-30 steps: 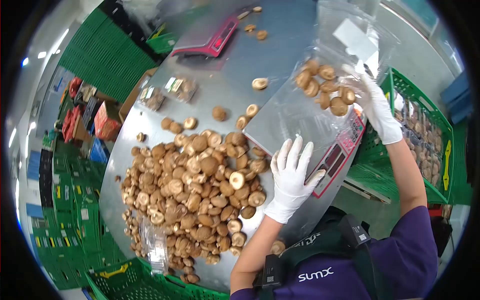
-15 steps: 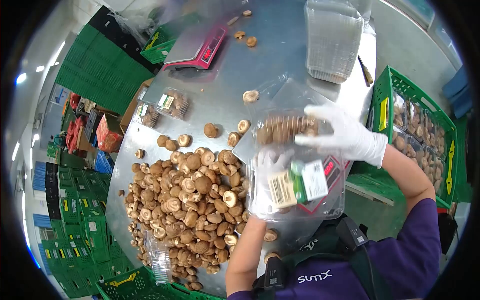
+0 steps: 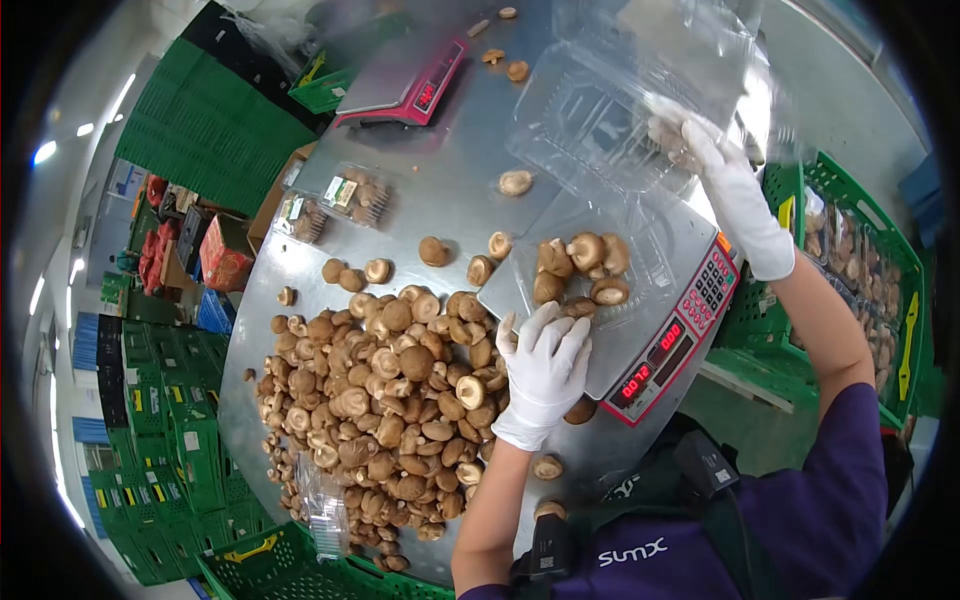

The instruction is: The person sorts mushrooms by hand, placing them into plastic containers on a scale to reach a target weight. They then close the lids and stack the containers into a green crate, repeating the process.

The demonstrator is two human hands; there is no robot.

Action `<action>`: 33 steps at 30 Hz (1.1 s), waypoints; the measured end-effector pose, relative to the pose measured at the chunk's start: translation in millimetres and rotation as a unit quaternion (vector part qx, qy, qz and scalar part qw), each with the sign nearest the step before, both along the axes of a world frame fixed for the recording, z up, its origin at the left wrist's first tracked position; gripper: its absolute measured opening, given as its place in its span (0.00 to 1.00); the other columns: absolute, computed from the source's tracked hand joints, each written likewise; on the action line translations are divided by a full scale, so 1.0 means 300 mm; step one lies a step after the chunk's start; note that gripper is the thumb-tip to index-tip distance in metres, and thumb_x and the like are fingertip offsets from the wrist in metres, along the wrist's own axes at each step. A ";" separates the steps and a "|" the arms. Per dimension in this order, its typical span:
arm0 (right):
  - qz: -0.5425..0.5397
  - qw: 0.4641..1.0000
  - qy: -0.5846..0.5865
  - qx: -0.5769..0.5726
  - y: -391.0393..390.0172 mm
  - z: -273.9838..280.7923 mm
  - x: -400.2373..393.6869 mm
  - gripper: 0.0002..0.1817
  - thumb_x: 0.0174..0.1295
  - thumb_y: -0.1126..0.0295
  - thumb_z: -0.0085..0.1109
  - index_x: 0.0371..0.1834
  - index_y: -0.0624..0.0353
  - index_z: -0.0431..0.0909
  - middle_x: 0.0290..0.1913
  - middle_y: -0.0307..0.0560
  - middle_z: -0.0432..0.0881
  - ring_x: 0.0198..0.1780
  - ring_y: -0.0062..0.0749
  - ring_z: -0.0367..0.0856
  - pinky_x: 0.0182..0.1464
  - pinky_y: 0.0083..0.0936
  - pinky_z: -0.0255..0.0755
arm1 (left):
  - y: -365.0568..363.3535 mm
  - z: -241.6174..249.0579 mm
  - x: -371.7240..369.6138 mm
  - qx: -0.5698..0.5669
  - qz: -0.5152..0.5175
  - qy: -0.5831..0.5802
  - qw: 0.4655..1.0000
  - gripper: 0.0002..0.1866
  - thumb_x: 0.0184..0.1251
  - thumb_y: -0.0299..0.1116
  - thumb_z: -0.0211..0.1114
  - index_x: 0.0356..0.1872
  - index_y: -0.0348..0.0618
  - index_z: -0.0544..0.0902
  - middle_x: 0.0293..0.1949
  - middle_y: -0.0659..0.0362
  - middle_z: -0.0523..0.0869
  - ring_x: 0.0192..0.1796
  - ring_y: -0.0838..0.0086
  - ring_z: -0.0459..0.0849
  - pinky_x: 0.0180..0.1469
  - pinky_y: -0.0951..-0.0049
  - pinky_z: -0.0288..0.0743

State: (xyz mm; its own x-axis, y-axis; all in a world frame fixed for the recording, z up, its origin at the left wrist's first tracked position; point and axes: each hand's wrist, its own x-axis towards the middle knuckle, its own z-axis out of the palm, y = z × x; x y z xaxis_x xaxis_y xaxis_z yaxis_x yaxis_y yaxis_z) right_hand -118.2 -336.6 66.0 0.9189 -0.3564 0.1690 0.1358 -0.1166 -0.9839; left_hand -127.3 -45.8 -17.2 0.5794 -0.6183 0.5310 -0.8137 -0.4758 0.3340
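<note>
My left hand point(image 3: 545, 378), in a white glove, is at the near edge of a clear plastic tray point(image 3: 650, 262) on the scale. Its fingers are slightly apart, with the tips beside mushrooms point(image 3: 590, 252) lying in the tray. Farther up on the right, my right hand point(image 3: 722, 180), gloved too, has its fingers bent at clear plastic packaging point(image 3: 570, 105). Brown pieces show by its fingertips, blurred by the plastic. The scale point(image 3: 665, 350) has a lit red display.
A large mushroom pile point(image 3: 385, 400) covers the table point(image 3: 480, 150) at left. Two packed trays point(image 3: 355, 195), a second scale point(image 3: 425, 95) and loose mushrooms lie beyond. A green crate point(image 3: 870, 235) of packed trays stands right; another point(image 3: 270, 565) sits at the bottom.
The labelled package that was over the scale no longer shows there. My right hand has moved up and right. The mushrooms and the scale's keypad are now uncovered, and my left hand is in plain sight.
</note>
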 end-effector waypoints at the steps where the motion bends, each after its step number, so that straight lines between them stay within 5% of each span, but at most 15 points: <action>1: -0.011 0.999 0.008 0.029 -0.007 0.009 0.022 0.26 0.78 0.49 0.44 0.71 0.51 0.74 0.68 0.36 0.77 0.64 0.27 0.74 0.70 0.27 0.62 | 0.002 0.009 -0.002 -0.008 0.003 0.002 1.000 0.17 0.55 0.27 0.72 0.46 0.51 0.83 0.44 0.64 0.83 0.60 0.66 0.79 0.70 0.52 0.58; 8: 0.002 0.996 0.061 0.071 -0.034 0.023 0.231 0.31 0.76 0.39 0.41 0.69 0.46 0.77 0.59 0.49 0.81 0.60 0.29 0.78 0.65 0.29 0.65 | 0.030 0.027 0.041 -0.127 0.073 0.075 0.986 0.11 0.53 0.20 0.70 0.39 0.41 0.84 0.46 0.53 0.80 0.57 0.55 0.79 0.62 0.55 0.73; 10: 0.020 0.992 0.096 0.075 -0.027 0.004 0.333 0.34 0.76 0.36 0.37 0.69 0.47 0.76 0.55 0.46 0.82 0.55 0.24 0.79 0.56 0.22 0.66 | 0.020 0.035 0.069 -0.124 0.095 0.098 0.983 0.15 0.56 0.22 0.70 0.47 0.39 0.83 0.51 0.50 0.80 0.58 0.55 0.78 0.65 0.56 0.71; 17: 0.110 0.959 0.201 0.164 0.064 -0.061 0.625 0.34 0.76 0.37 0.35 0.66 0.48 0.78 0.54 0.51 0.82 0.54 0.26 0.80 0.52 0.21 0.69 | -0.067 0.060 0.168 -0.053 0.105 0.140 0.983 0.34 0.57 0.24 0.71 0.67 0.42 0.73 0.64 0.46 0.74 0.67 0.51 0.70 0.71 0.54 0.63; 22: 0.113 0.948 0.231 0.188 0.118 -0.086 0.714 0.33 0.77 0.40 0.33 0.67 0.49 0.77 0.55 0.52 0.82 0.53 0.26 0.81 0.49 0.20 0.69 | -0.073 0.025 0.208 -0.041 0.089 0.154 0.983 0.32 0.53 0.28 0.75 0.62 0.42 0.76 0.65 0.49 0.75 0.70 0.49 0.68 0.73 0.53 0.59; 25: 0.115 0.942 0.256 0.185 0.190 -0.084 0.784 0.34 0.76 0.39 0.34 0.69 0.50 0.75 0.57 0.55 0.82 0.56 0.29 0.81 0.55 0.25 0.72 | -0.071 0.053 0.213 -0.007 0.032 0.150 0.988 0.31 0.51 0.29 0.76 0.60 0.43 0.79 0.66 0.49 0.75 0.71 0.48 0.66 0.73 0.52 0.58; 29: 0.339 0.920 0.188 0.051 0.372 -0.012 0.770 0.35 0.75 0.40 0.39 0.73 0.54 0.69 0.68 0.67 0.73 0.69 0.43 0.72 0.65 0.34 0.70 | -0.098 0.090 0.189 0.023 -0.012 0.134 0.991 0.28 0.50 0.29 0.75 0.57 0.52 0.83 0.71 0.49 0.70 0.74 0.45 0.61 0.75 0.52 0.55; 31: 0.503 0.861 0.065 0.032 0.456 -0.004 0.751 0.44 0.71 0.35 0.46 0.74 0.64 0.65 0.70 0.60 0.73 0.73 0.46 0.68 0.75 0.36 0.59 | -0.116 0.079 0.185 0.107 -0.043 0.068 0.991 0.21 0.55 0.30 0.71 0.52 0.61 0.86 0.74 0.51 0.67 0.75 0.45 0.60 0.74 0.46 0.52; 33: 0.489 0.865 0.079 -0.077 0.475 0.001 0.738 0.42 0.72 0.37 0.47 0.72 0.65 0.67 0.71 0.59 0.72 0.73 0.45 0.68 0.75 0.36 0.59 | -0.151 0.081 0.199 0.182 -0.076 0.020 0.980 0.18 0.57 0.32 0.70 0.50 0.63 0.87 0.73 0.52 0.68 0.75 0.45 0.60 0.72 0.41 0.52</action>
State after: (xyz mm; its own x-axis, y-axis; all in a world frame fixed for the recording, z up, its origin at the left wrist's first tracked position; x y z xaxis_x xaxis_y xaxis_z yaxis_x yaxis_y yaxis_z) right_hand 103.1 -194.0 66.4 0.7846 0.6199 -0.0092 0.1090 -0.1525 -0.9823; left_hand -67.7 -91.0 7.2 0.4814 -0.8438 0.2370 -0.8743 -0.4432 0.1980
